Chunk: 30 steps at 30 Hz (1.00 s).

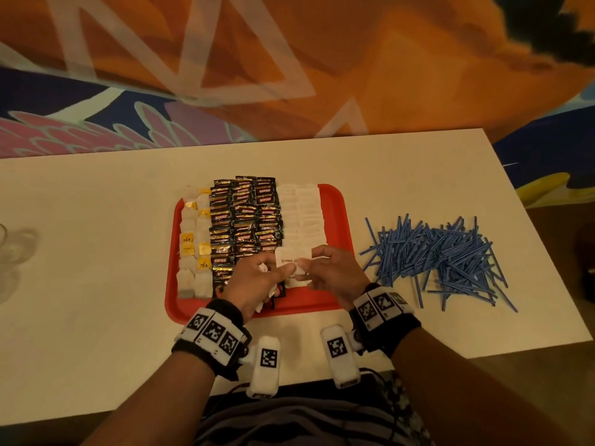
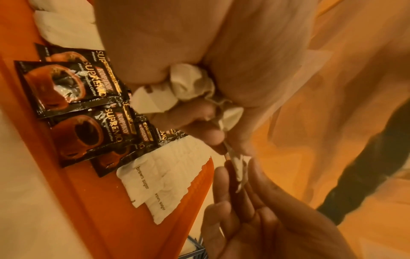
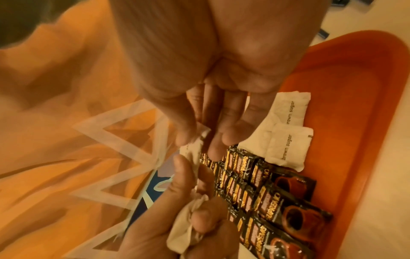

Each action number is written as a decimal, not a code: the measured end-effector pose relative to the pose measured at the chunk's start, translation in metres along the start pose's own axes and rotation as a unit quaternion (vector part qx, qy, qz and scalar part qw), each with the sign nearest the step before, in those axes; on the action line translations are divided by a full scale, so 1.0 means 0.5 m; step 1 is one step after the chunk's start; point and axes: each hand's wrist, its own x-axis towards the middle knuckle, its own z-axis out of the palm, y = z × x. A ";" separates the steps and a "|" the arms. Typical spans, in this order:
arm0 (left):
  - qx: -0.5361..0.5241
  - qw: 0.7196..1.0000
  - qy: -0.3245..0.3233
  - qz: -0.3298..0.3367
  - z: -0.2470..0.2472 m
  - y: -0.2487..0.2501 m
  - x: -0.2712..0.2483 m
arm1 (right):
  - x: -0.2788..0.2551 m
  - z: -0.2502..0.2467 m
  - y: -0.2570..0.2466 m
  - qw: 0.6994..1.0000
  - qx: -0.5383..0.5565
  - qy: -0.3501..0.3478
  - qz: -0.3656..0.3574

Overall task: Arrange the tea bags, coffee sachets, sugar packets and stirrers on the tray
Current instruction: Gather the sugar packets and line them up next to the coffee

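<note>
Tray [image 1: 335,201] holding tea bags [image 1: 193,252], coffee sachets [image 1: 244,217], sugar pkts [image 1: 302,214] in rows — stirrers [image 1: 441,259] lying on table [image 1: 96,252]. Left hand [image 1: 254,281] clutching spare pkts, and w/ right hand [image 1: 335,272] pinching one packet [image 1: 291,257] over tray.

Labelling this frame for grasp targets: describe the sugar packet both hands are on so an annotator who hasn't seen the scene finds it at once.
Find the red tray mid-table and go to its near edge, where the left hand and right hand meet. The brown sugar packet is pinched between them. Unlike the white packets lying flat in rows behind, it is lifted off the tray.
</note>
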 end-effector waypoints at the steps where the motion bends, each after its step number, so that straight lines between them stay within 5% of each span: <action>1: 0.014 1.000 -0.007 0.003 0.005 -0.003 -0.001 | 0.002 -0.007 0.004 1.000 -0.028 -0.005 -0.003; 5: 0.029 1.000 0.003 -0.011 0.021 -0.013 0.007 | 0.016 -0.039 0.022 0.994 -0.108 0.003 -0.029; 13: -0.003 0.994 0.079 -0.075 0.015 -0.038 0.020 | 0.073 -0.142 0.088 0.970 -0.225 0.085 0.032; 21: -0.082 0.984 0.098 -0.126 -0.011 -0.069 0.003 | 0.114 -0.106 0.123 0.963 -0.257 0.056 0.051; 30: -0.121 0.975 0.110 -0.150 -0.033 -0.095 -0.012 | 0.109 -0.079 0.122 0.890 -0.434 0.132 0.047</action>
